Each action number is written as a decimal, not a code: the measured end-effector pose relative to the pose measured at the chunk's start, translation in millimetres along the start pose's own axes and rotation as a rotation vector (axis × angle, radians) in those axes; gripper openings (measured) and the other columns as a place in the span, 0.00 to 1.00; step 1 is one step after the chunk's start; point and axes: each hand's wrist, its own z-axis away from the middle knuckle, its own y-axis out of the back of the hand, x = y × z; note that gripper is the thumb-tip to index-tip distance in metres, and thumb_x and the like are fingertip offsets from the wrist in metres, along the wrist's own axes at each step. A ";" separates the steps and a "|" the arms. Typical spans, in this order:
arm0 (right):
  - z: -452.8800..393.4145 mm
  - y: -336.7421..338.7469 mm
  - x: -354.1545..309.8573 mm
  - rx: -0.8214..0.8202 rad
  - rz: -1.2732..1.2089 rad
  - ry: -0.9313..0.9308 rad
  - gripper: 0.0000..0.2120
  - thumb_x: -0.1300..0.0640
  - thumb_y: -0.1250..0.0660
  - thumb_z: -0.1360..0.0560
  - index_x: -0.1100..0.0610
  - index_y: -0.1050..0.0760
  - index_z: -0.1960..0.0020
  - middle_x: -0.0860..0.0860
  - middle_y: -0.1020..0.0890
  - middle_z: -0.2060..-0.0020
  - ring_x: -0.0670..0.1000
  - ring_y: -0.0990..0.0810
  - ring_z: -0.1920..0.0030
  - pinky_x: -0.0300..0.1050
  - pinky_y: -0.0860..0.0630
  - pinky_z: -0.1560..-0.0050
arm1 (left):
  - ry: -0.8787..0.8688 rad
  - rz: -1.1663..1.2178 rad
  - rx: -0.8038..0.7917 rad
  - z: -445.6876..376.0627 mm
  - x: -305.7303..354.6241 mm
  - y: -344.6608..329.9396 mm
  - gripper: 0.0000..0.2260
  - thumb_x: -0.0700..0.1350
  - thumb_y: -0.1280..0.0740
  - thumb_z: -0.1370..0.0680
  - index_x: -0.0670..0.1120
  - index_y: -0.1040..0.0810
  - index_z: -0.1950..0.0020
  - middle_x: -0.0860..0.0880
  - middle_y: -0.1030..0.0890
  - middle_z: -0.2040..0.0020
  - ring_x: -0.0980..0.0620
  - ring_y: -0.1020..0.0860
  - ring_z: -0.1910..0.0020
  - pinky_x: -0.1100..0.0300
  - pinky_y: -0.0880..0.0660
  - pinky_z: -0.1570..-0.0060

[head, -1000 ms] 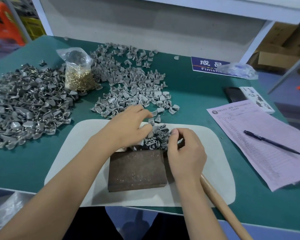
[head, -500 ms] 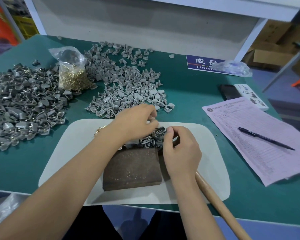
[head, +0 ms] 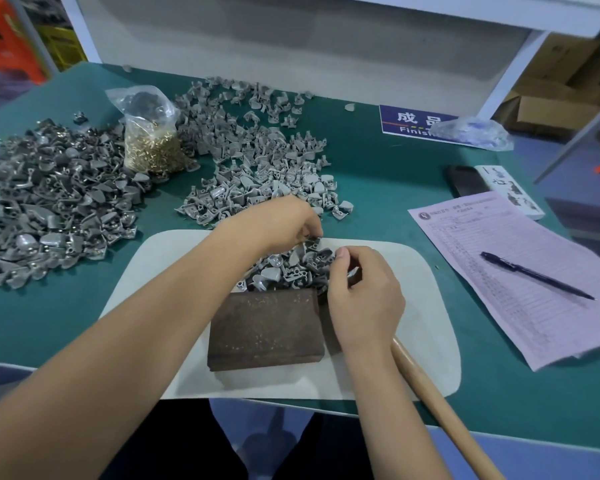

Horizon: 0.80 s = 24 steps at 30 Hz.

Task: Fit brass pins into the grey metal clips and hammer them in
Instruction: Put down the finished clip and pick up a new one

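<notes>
I read a blue sign (head: 417, 122) at upper right of the frame, with white Chinese characters "成品" and the Latin letters "Finis" before a crumpled clear bag (head: 471, 133) covers the rest. The pink form (head: 520, 271) at right carries printed rows too small for me to read, and a dark pen (head: 534, 275) lies on it. Above it a dark phone (head: 465, 180) lies beside a white card (head: 510, 188).

The grey metal clips (head: 291, 268) I care about sit in a small heap at centre frame on the white mat (head: 413, 271), just behind the brown block (head: 265, 327); they are matte grey, curved, with small holes. More lie spread at upper centre (head: 257, 161) and in a darker pile (head: 49, 202) at left. The brass pins (head: 151, 150) glint gold inside a clear plastic bag (head: 142, 105) between those two piles.

My left hand (head: 278, 223) has its fingers curled, pinching at the far edge of the small heap; what it pinches I cannot tell. My right hand (head: 364, 299) pinches a small grey piece between thumb and forefinger at the heap's right side. A wooden handle (head: 440, 410) runs from under the right wrist to lower right.
</notes>
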 end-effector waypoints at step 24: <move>-0.1 -1.4 8.6 -0.020 0.009 0.112 0.02 0.50 0.32 0.21 0.47 0.21 0.50 0.42 0.21 0.55 0.45 0.24 0.57 0.36 0.34 0.58 | 0.110 0.847 0.617 171.5 10.7 -24.4 0.07 0.52 0.27 0.26 0.52 0.23 0.55 0.52 0.18 0.58 0.50 0.20 0.59 0.54 0.24 0.57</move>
